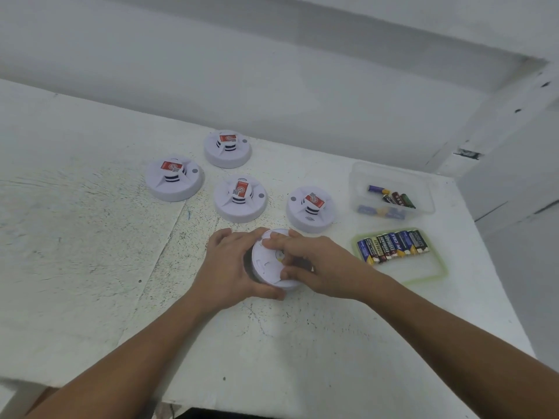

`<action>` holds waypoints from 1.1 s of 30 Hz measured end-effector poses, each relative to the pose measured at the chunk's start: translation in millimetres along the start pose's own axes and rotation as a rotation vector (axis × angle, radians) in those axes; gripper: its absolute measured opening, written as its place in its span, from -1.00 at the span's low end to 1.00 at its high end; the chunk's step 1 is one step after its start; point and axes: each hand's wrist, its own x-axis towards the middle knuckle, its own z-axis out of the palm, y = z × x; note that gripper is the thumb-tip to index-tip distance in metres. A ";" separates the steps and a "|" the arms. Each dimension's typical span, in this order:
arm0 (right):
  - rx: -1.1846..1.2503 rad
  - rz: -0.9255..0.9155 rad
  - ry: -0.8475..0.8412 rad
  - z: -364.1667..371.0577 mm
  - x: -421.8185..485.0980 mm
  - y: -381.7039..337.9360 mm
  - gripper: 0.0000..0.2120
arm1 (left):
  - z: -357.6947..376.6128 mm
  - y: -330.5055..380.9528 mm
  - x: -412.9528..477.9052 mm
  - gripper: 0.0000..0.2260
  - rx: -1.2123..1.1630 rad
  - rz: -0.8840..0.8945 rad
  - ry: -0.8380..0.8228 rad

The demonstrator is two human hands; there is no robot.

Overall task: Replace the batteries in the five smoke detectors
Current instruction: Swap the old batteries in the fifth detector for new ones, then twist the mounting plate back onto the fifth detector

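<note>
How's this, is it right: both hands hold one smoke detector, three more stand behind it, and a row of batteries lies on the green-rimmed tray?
Not quite. The head view shows four more smoke detectors standing behind it, not three. The rest holds: the left hand and the right hand both hold one smoke detector, and the row of batteries lies on the green-rimmed tray.

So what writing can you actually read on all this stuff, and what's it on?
"EVEREADY": on three dark batteries in the green-rimmed tray.
"CELL", letters before it unclear: on a blue battery beside them.
Red labels on the four standing detectors: too blurred.
Loose batteries in the clear tub: too blurred.
The held detector: nothing legible.
</note>
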 end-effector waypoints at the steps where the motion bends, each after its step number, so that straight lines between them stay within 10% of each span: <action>1: 0.004 0.011 0.011 4.0 -2.8 1.5 -0.54 | 2.0 -1.9 -2.8 -0.21 -0.016 0.007 0.009; 15: -0.173 -0.092 0.222 27.3 -30.9 12.6 -0.58 | -5.3 5.4 -9.9 -0.25 -0.048 -0.028 -0.027; 24: 0.668 0.054 0.476 5.7 -35.2 -11.0 -0.75 | -16.5 27.5 -6.2 -0.79 -0.518 -0.121 0.063; 33: 0.992 0.268 0.661 7.1 -29.4 -14.1 -0.74 | 9.2 47.4 8.5 -0.79 -1.006 -0.397 0.096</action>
